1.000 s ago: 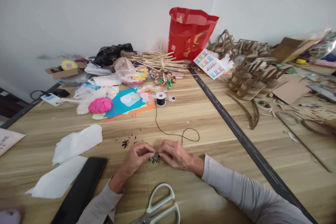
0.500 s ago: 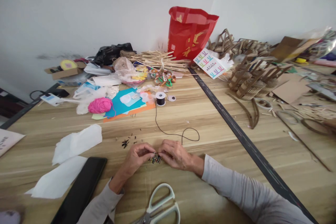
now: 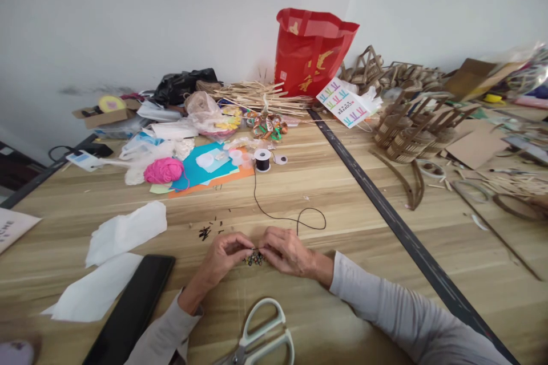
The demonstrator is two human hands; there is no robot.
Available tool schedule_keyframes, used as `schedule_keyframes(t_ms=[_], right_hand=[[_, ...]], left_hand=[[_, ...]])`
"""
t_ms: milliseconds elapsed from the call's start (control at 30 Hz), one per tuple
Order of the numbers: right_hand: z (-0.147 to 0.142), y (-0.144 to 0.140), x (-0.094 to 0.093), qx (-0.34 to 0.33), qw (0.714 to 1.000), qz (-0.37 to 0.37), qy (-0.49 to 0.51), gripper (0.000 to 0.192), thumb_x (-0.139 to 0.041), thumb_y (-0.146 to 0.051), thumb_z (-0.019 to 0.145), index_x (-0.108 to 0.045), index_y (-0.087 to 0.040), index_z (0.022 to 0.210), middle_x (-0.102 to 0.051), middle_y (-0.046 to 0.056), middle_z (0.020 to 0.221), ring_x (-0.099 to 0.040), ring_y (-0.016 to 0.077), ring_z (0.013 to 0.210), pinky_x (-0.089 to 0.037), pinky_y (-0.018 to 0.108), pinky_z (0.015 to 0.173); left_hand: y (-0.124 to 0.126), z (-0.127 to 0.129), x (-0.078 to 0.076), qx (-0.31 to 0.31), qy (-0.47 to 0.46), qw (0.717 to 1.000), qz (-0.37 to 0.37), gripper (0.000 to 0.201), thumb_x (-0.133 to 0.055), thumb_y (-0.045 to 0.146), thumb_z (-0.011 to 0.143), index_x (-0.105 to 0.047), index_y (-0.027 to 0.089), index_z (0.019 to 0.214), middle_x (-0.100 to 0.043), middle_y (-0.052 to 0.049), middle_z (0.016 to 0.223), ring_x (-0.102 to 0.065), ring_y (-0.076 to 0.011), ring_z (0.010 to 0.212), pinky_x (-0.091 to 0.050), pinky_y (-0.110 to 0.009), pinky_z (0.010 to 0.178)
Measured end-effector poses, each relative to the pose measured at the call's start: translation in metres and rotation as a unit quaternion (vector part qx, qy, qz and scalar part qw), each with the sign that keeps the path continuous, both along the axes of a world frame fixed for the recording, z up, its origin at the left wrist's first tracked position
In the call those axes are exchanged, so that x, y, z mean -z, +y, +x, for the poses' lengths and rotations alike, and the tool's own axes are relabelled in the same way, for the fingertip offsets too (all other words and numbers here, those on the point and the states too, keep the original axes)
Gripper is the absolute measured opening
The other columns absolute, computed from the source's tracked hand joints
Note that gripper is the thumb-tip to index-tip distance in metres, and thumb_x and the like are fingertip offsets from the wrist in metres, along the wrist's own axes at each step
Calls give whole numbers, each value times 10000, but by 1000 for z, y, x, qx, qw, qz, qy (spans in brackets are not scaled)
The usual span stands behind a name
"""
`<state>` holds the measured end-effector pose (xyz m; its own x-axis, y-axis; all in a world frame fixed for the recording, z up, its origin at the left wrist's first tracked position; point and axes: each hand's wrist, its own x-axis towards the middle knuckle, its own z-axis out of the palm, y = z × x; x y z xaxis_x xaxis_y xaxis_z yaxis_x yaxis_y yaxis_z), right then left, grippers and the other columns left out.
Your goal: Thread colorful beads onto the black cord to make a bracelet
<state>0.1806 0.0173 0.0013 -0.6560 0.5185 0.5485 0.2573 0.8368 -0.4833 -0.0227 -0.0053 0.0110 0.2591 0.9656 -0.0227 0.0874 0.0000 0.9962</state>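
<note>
While your forearms rest on the pale wood-grain desk (image 3: 342,182), your left hand (image 3: 225,254) and right hand (image 3: 287,251) meet near its front edge, fingertips pinched together on a small cluster of dark, multicoloured beads (image 3: 254,258). Each grip is closed on that beadwork, one at either end. The beadwork is a short, knobbly strip whose long axis runs left to right between your hands, lying low against the desk; you cannot tell which end leads. A thin black cord (image 3: 282,218) curls in a loop just behind your right hand and trails back to a small black spool (image 3: 262,160) standing upright farther back. Loose dark bead bits (image 3: 205,232) lie scattered just beyond your left hand. Scissors (image 3: 261,336) with pale, smooth plastic handles lie near you, below your hands. To your left sit a flat, glossy black phone (image 3: 128,308) and crumpled white tissue sheets (image 3: 124,231). A fuzzy pink yarn ball (image 3: 163,171) rests on teal paper (image 3: 201,174), and a shiny red bag (image 3: 310,51) stands against the wall.
</note>
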Motion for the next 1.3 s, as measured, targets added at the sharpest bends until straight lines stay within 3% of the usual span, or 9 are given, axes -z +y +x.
schedule_keyframes(t_ms=[1300], right_hand=[[0,1,2,-5,1000,-7,-5,83,-446,-177,910,-512,-166,860,-568,50,765,-534,141,678,-424,235,596]], left_hand=[[0,0,-1,1,4,1000,9,148,-764,241,648,-696,120,698,-658,-45,675,-595,-149,640,-472,-242,609]])
